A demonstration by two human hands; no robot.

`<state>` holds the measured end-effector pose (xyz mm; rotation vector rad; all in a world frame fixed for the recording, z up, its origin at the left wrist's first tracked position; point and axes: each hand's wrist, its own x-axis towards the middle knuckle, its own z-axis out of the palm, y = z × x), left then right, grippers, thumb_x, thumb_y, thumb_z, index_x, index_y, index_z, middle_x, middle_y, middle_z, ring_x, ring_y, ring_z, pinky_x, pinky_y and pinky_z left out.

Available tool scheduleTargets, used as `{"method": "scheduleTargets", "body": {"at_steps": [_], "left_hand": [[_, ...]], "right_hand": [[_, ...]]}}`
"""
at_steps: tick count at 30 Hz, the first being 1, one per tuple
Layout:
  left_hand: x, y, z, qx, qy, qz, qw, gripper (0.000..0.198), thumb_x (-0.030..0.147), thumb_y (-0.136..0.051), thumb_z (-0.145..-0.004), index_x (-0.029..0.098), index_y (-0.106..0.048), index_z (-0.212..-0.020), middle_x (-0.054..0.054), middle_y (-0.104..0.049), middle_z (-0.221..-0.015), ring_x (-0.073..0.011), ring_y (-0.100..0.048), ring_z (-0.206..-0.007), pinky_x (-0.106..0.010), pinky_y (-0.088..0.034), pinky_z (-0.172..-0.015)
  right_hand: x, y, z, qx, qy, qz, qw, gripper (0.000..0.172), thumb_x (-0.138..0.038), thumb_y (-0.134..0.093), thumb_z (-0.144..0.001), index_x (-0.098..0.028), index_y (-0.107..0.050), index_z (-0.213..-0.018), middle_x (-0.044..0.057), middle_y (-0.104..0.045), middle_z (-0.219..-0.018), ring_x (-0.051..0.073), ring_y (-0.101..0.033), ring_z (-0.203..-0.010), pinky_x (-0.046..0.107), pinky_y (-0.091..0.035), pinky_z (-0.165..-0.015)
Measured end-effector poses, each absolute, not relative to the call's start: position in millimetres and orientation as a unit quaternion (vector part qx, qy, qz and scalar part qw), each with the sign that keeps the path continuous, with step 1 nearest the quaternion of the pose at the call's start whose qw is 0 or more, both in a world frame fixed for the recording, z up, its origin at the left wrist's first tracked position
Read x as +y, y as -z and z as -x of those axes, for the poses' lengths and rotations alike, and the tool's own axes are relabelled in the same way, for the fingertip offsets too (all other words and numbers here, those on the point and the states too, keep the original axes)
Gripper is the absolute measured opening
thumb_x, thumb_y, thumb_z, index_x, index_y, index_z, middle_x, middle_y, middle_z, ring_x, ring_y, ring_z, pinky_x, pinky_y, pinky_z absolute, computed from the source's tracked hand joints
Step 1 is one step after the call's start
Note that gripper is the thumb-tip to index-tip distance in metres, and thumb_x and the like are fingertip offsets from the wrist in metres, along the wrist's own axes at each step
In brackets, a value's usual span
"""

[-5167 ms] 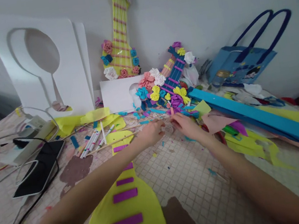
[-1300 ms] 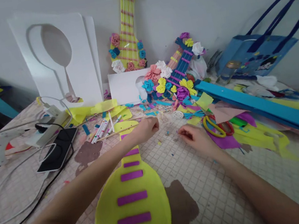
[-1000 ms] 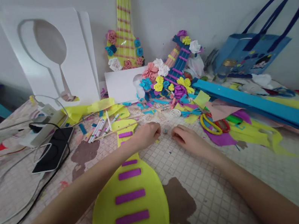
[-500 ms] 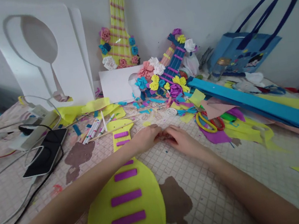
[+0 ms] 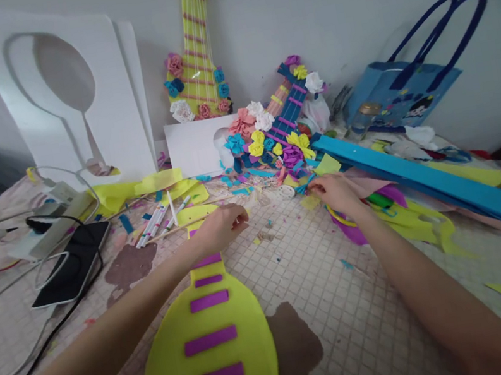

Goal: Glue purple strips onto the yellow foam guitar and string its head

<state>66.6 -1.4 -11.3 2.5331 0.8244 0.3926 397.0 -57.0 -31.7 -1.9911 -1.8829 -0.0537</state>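
My left hand [image 5: 225, 225] hovers over the neck of a yellow guitar-shaped cutout [image 5: 248, 316] with purple bars across it. Its fingers are curled, and I cannot make out what lies between them. My right hand [image 5: 337, 193] reaches to the thin blue paper strips [image 5: 302, 188], its fingertips pinched at their right end. Under that wrist, scissors with a yellow handle [image 5: 339, 217] are partly covered. Small paper scraps [image 5: 266, 236] lie between my two hands.
Markers [image 5: 153, 224] and a phone [image 5: 74, 265] with cables lie at left. Behind stand white boards [image 5: 115, 101], a decorated yellow guitar [image 5: 197, 43] and paper flowers [image 5: 257, 141]. A long blue strip [image 5: 422, 178] and blue bag [image 5: 388, 94] are at right.
My hands, which were together above the table's middle, have parted. The right one moved right to the blue strips; the left one shifted slightly left. The view has tilted a little.
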Motion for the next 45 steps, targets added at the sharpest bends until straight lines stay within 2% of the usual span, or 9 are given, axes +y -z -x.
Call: {"method": "scheduleTargets", "body": {"at_steps": [8,14,19,23,27,31,34,40,45], "left_hand": [[14.2,9.4,-57.1,0.3,-0.157,-0.915,0.218,0.011,0.012,-0.053,-0.079,0.013,-0.063,-0.084,-0.004,-0.063,-0.079,-0.0112,-0.056,-0.067,-0.022,-0.044,-0.064],[14.4,10.1,-59.7,0.323,-0.131,-0.916,0.197,0.013,0.007,-0.054,-0.076,0.013,-0.063,-0.082,-0.004,-0.064,-0.078,-0.0119,-0.056,-0.067,-0.022,-0.044,-0.063],[9.7,15.1,-65.1,0.303,-0.097,-0.929,0.192,0.016,0.006,-0.056,-0.075,0.014,-0.064,-0.086,-0.005,-0.065,-0.084,-0.0143,-0.059,-0.074,-0.024,-0.045,-0.068],[6.9,17.5,-71.3,0.288,-0.077,-0.937,0.182,0.014,0.007,-0.053,-0.077,0.015,-0.064,-0.081,-0.005,-0.064,-0.086,-0.0136,-0.06,-0.074,-0.023,-0.045,-0.067],[2.3,18.7,-76.8,0.275,-0.097,-0.942,0.169,0.01,0.011,-0.055,-0.079,0.015,-0.063,-0.08,-0.004,-0.063,-0.083,-0.0136,-0.059,-0.073,-0.023,-0.044,-0.066],[-5.6,22.6,-85.6,0.247,-0.121,-0.942,0.191,0.009,0.011,-0.055,-0.079,0.015,-0.063,-0.081,-0.004,-0.063,-0.082,-0.0134,-0.059,-0.075,-0.023,-0.044,-0.066],[-9.1,26.2,-90.7,0.235,-0.129,-0.942,0.203,0.012,0.008,-0.054,-0.079,0.014,-0.063,-0.084,-0.004,-0.064,-0.085,-0.0132,-0.059,-0.077,-0.022,-0.044,-0.068],[-10.7,22.8,-86.3,0.218,-0.141,-0.935,0.24,0.021,0.003,-0.053,-0.075,0.014,-0.063,-0.09,-0.004,-0.063,-0.086,-0.0134,-0.059,-0.078,-0.023,-0.045,-0.069],[-14.0,19.9,-85.8,0.17,-0.115,-0.938,0.278,0.032,0.006,-0.059,-0.072,0.018,-0.062,-0.101,-0.004,-0.06,-0.096,-0.0154,-0.059,-0.088,-0.025,-0.046,-0.078]], "right_hand": [[-53.8,33.8,-397.4,-0.681,-0.004,0.705,0.197,0.01,-0.014,-0.054,-0.075,-0.02,-0.062,-0.073,0.005,-0.067,-0.076,0.019,-0.059,-0.069,0.031,-0.043,-0.066],[-69.5,25.2,-396.9,-0.659,-0.031,0.707,0.255,0.006,-0.019,-0.053,-0.077,-0.021,-0.057,-0.072,0.005,-0.064,-0.067,0.021,-0.059,-0.067,0.034,-0.044,-0.066],[-90.3,26.1,-361.4,-0.669,-0.133,0.667,0.302,0.01,-0.026,-0.051,-0.083,-0.021,-0.057,-0.09,0.002,-0.066,-0.075,0.017,-0.063,-0.066,0.028,-0.049,-0.06],[-97.6,21.6,-319.3,-0.71,-0.197,0.604,0.302,0.007,-0.024,-0.053,-0.083,-0.021,-0.059,-0.084,0.002,-0.063,-0.08,0.015,-0.06,-0.07,0.026,-0.047,-0.06],[-97.2,19.8,-293.8,-0.732,-0.204,0.583,0.287,0.009,-0.02,-0.052,-0.084,-0.02,-0.06,-0.08,0.002,-0.061,-0.076,0.014,-0.057,-0.068,0.026,-0.044,-0.06],[-96.4,25.7,-286.0,-0.745,-0.217,0.566,0.278,0.013,-0.017,-0.052,-0.083,-0.02,-0.064,-0.086,0.003,-0.065,-0.083,0.016,-0.059,-0.076,0.027,-0.045,-0.067],[-97.7,29.2,-287.4,-0.747,-0.219,0.562,0.279,0.017,-0.015,-0.05,-0.084,-0.02,-0.065,-0.089,0.004,-0.067,-0.088,0.016,-0.06,-0.081,0.029,-0.046,-0.071],[-101.4,30.4,-292.6,-0.74,-0.228,0.566,0.282,0.018,-0.016,-0.05,-0.083,-0.021,-0.066,-0.091,0.005,-0.067,-0.089,0.018,-0.061,-0.082,0.03,-0.046,-0.072],[-102.9,28.2,-290.5,-0.75,-0.23,0.56,0.266,0.018,-0.015,-0.052,-0.081,-0.021,-0.065,-0.092,0.005,-0.064,-0.09,0.018,-0.059,-0.082,0.03,-0.046,-0.07]]}}
